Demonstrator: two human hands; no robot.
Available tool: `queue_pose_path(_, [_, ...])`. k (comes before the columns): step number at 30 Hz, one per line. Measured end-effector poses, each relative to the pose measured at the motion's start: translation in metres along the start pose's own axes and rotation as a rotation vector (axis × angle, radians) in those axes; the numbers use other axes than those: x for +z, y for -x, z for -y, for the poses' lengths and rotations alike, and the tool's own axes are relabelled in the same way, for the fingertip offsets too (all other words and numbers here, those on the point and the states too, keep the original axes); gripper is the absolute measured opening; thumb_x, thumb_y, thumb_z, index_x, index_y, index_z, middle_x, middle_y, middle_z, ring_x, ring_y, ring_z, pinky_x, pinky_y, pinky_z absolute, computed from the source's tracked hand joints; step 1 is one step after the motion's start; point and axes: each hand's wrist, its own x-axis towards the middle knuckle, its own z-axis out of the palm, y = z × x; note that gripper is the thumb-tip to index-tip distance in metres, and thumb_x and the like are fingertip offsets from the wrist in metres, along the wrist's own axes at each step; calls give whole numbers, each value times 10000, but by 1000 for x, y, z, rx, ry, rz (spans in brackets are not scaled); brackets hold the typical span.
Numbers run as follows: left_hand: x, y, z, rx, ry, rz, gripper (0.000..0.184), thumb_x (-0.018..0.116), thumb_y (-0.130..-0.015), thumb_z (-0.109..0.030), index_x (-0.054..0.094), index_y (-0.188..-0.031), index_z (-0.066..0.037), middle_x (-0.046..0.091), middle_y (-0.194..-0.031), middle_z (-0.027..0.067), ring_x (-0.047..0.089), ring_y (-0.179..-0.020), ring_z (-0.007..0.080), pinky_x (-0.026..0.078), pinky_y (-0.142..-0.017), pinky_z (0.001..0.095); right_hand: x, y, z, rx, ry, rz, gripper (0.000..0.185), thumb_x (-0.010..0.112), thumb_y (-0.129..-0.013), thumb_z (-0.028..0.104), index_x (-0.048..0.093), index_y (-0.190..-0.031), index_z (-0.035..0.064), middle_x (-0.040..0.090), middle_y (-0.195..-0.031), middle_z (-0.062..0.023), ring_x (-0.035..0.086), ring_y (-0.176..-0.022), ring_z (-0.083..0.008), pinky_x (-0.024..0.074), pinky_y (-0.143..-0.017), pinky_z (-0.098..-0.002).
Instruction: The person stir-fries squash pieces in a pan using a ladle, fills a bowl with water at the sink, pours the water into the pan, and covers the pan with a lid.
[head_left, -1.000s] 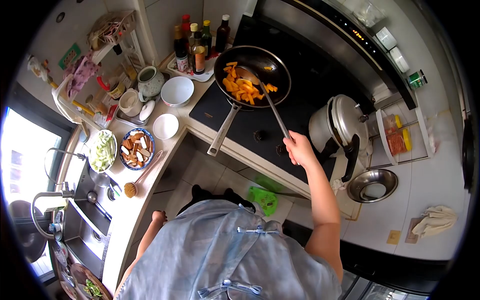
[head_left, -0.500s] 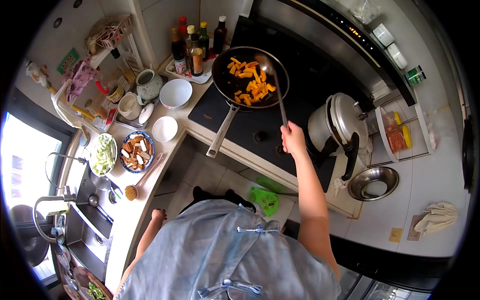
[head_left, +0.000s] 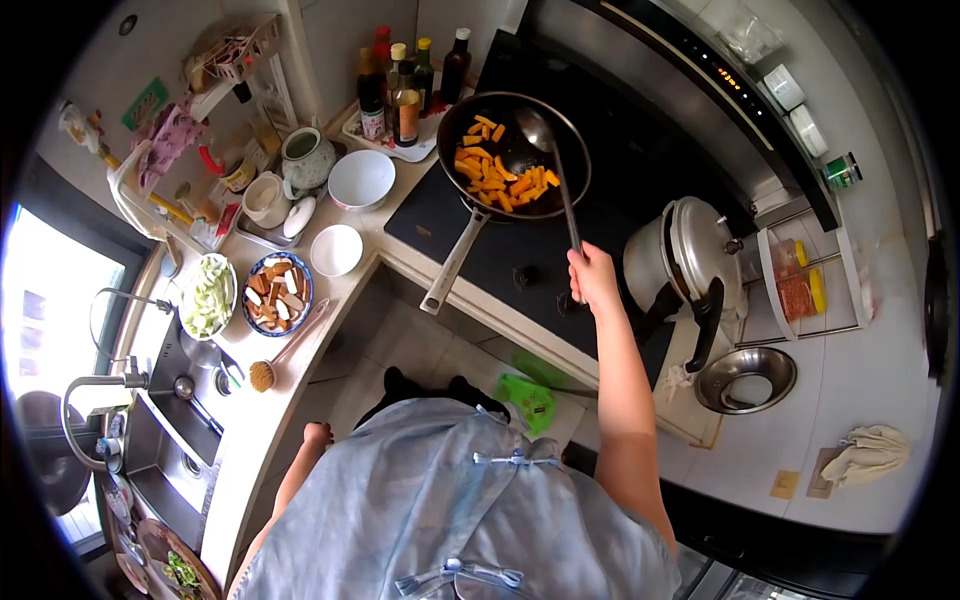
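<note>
Now the right hand [head_left: 593,273] wraps the ladle [head_left: 568,200]: orange strips [head_left: 487,175] in the pan [head_left: 505,110] at twelve o'clock, green slices [head_left: 208,297] and brown-white pieces [head_left: 280,290] outside at nine; the left hand [head_left: 318,434] curls, contents unclear

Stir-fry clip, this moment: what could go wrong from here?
1. The left hand is off the pan handle, so a hard push of the spatula by the right hand might slide or swivel the pan.
2. Some orange pieces lie close to the pan's near rim; a sweep could flick them out.
3. The pan handle appears to jut past the counter's front edge, where the person might bump it.
</note>
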Motion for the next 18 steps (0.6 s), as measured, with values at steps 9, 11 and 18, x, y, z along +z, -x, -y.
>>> queue_pose_path(9, [0,3,-3,47,-205,-2,272,443,-864,-156,516,-1015,59,606,-840,229,618,-703,356,518,-579,437,5,-23,6,-31,209,251,114,489,-888,146,489,-843,41,386,-545,12,365,-379,-55,281,-309,-228])
queue_pose_path(11, [-1,0,-3,64,-269,-1,277,446,-864,-158,511,-1023,58,605,-842,228,618,-704,357,517,-580,437,-21,-6,1,-394,738,113,224,514,-859,144,512,-1059,42,524,-613,-102,539,-503,-226,427,-447,-344])
queue_pose_path(18, [-4,-8,-7,204,-714,23,295,456,-863,-167,495,-1050,58,602,-848,225,619,-709,360,517,-586,437,-85,51,28,-456,1304,-80,426,510,-850,161,422,-1237,6,594,-803,-211,590,-731,-368,477,-661,-432])
